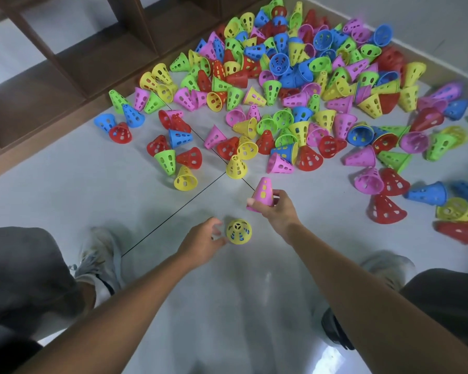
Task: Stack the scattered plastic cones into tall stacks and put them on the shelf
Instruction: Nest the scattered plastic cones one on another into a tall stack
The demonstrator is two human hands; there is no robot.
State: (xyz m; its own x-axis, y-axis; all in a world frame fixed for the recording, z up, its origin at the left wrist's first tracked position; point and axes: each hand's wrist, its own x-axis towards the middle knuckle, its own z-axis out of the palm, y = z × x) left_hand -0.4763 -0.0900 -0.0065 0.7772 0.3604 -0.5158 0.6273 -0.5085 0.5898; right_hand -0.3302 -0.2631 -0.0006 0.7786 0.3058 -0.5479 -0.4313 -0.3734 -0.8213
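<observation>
Both arms extended over the floor, one cone in hand.

Right hand (277, 211): grip closed around the base of a pink cone (263, 194), tip pointing away. Left hand (201, 242): fingers loosely spread, holding nothing, just beside a yellow cone (238, 231) standing on the floor (92, 190). Scattered cones (295, 85) fill the far floor up to the shelf (65, 63); bare floor lies between the shoes.
</observation>
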